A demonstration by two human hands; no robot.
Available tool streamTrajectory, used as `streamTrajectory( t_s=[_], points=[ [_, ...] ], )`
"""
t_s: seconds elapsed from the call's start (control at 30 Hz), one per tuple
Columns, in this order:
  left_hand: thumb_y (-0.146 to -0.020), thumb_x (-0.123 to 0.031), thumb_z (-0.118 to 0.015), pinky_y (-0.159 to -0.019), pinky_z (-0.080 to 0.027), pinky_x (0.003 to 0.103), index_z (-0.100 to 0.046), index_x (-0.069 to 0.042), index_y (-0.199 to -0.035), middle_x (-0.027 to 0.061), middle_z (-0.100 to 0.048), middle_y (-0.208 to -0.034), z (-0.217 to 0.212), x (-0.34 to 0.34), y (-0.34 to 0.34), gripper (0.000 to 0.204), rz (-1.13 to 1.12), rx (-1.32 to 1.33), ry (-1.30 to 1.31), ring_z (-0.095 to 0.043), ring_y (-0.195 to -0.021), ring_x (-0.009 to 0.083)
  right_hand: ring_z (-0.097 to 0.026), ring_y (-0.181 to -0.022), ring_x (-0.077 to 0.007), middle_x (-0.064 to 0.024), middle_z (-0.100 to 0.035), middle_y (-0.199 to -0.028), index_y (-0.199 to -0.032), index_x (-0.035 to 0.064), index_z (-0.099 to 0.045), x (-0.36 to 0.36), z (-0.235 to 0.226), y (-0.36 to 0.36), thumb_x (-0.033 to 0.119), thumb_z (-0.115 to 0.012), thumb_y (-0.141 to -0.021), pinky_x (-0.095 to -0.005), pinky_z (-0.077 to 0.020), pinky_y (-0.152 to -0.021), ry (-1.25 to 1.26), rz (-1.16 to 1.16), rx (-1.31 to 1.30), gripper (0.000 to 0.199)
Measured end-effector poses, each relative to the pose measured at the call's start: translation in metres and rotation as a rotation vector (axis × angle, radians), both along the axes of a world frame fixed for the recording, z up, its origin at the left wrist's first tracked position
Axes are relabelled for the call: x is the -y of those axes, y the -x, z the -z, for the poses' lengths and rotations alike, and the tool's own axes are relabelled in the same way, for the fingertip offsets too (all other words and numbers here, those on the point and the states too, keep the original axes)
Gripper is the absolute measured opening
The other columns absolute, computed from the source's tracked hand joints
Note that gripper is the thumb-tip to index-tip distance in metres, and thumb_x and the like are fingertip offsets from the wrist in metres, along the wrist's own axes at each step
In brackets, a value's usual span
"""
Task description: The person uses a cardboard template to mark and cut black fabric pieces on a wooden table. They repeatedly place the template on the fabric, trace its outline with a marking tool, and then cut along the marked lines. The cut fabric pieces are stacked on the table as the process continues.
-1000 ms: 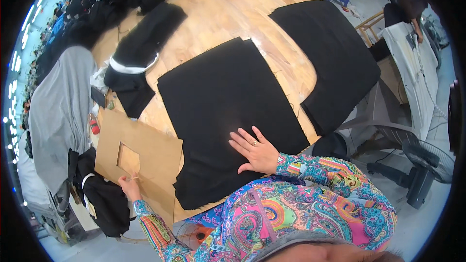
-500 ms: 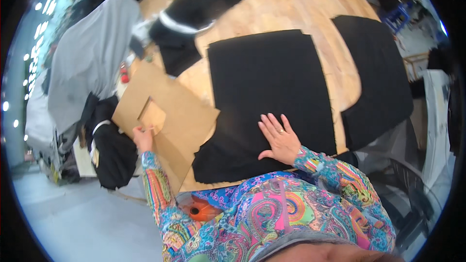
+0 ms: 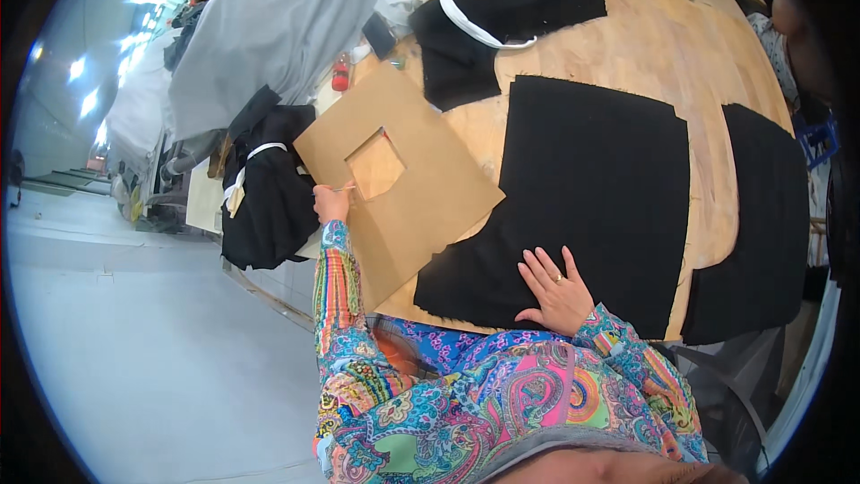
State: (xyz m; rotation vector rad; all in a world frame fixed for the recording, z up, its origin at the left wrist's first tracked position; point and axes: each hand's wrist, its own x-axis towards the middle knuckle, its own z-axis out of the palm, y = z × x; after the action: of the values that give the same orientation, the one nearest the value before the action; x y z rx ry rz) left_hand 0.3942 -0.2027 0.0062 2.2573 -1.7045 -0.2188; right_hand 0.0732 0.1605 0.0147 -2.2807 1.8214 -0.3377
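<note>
My left hand (image 3: 331,204) grips the left edge of a brown cardboard pattern piece (image 3: 434,157), which has a squarish cut-out through which the wood shows. The piece lies at a slant, its right corner over the edge of a large black fabric panel (image 3: 600,188). My right hand (image 3: 557,294), wearing a ring, rests flat on the lower part of that panel with fingers spread. The panel's near left edge looks frayed.
The wooden table (image 3: 663,54) carries another black panel (image 3: 770,224) at right and a black bundle with a white tie (image 3: 528,0) behind. A red bottle (image 3: 340,72) and grey cloth (image 3: 278,27) are at far left. A tied black bundle (image 3: 269,206) sits beside my left hand.
The view has swung left, so the table and fabric appear farther right. My left hand still holds the cardboard, and my right hand still lies on the black panel.
</note>
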Motion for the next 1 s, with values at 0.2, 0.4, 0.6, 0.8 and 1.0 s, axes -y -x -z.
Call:
streamTrajectory(
  t_s=[0.2,0.4,0.6,0.8,1.0],
  points=[
    [-0.063,-0.028,-0.08,-0.083,-0.046,0.042,-0.054,-0.001,-0.098,0.019,-0.061,-0.103,-0.001,0.008,-0.017,0.052,-0.034,-0.109,0.034,-0.058,-0.098,0.034,-0.027,-0.135,-0.0244,-0.0108,-0.036,-0.141,-0.131,0.0051,-0.044,-0.002,0.0,-0.001,0.065,-0.046,-0.077,-0.0541,-0.0139,-0.109,0.034,-0.015,0.015,0.081],
    [-0.075,-0.006,-0.069,-0.073,-0.045,0.034,-0.048,-0.002,-0.09,0.0112,-0.053,-0.081,-0.064,-0.008,0.016,0.025,0.293,-0.273,0.53,-0.053,-0.077,0.0245,-0.03,-0.133,-0.0255,-0.0118,-0.039,-0.139,-0.131,0.0037,-0.044,-0.004,-0.001,0.009,0.064,-0.048,-0.077,-0.0546,-0.0154,-0.108,0.054,-0.001,-0.007,0.081],
    [-0.089,-0.006,-0.056,-0.071,-0.042,0.029,-0.046,-0.002,-0.092,0.0061,-0.048,-0.087,-0.208,-0.072,0.041,0.011,0.619,-0.28,0.81,-0.047,-0.079,0.0168,-0.026,-0.135,-0.0262,-0.0122,-0.034,-0.142,-0.133,0.005,-0.041,-0.002,0.002,0.003,0.062,-0.042,-0.083,-0.0532,-0.0145,-0.109,0.049,-0.038,0.048,0.076],
    [-0.09,-0.008,-0.056,-0.078,-0.046,0.028,-0.045,-0.007,-0.091,0.0048,-0.052,-0.096,-0.291,-0.11,0.065,0.011,0.729,-0.634,0.947,-0.05,-0.087,0.0132,-0.03,-0.131,-0.035,-0.0177,-0.034,-0.14,-0.129,0.004,-0.044,-0.024,-0.011,0.018,0.04,-0.061,-0.081,-0.0501,-0.0255,-0.106,0.26,0.183,0.427,0.063],
    [-0.089,-0.004,-0.057,-0.079,-0.048,0.029,-0.048,-0.007,-0.094,0.0051,-0.053,-0.099,-0.28,-0.098,0.097,0.011,0.743,-1.008,0.562,-0.054,-0.09,0.0157,-0.036,-0.126,-0.0394,-0.0194,-0.038,-0.134,-0.128,0.0052,-0.045,-0.076,-0.027,0.031,0.012,-0.072,-0.072,-0.046,-0.0365,-0.101,0.606,0.573,0.609,0.062]
  ],
)
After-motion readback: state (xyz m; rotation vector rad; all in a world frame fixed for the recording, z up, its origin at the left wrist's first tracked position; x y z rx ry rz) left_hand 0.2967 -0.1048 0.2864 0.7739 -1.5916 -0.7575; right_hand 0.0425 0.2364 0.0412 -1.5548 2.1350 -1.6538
